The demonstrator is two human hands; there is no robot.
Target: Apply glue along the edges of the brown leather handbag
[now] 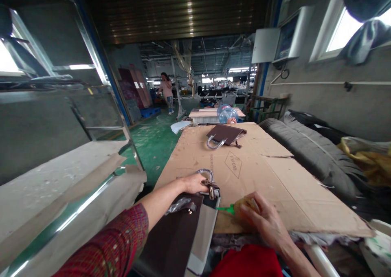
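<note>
My left hand [193,183] is closed on the top edge of a dark brown bag [177,236] lying near me, right by its plastic-wrapped handle [206,174] and brass clasp [211,192]. My right hand [262,220] rests on the cardboard [259,167] with its fingers curled round a yellowish cloth or sponge [246,203]; a green plastic piece [225,208] sticks out beside it. A second brown bag [225,134] with a wrapped handle lies at the far end of the cardboard.
A water jug [227,114] and stacked boards stand beyond the cardboard. Grey padded rolls [308,146] and yellow material lie to the right. Metal frames and wrapped panels [61,187] are on the left. A person [166,91] walks on the green floor far off.
</note>
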